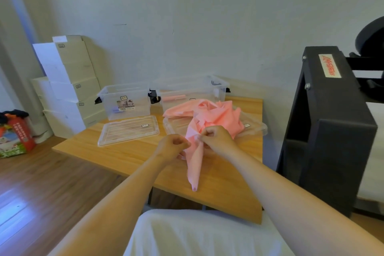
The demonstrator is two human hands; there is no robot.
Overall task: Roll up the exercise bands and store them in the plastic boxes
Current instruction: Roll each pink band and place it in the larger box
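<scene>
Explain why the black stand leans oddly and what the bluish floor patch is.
Head view: the wide-angle lens bends lines near the borders, so the black stand probably leans less than it seems; the bluish patch on the wooden floor is glare from reflected light; the pink band is softly, evenly lit.

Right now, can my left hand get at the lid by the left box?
Probably yes: the lid lies bare just beyond the left hand, nothing between, though that hand must first release the pink band.
</scene>
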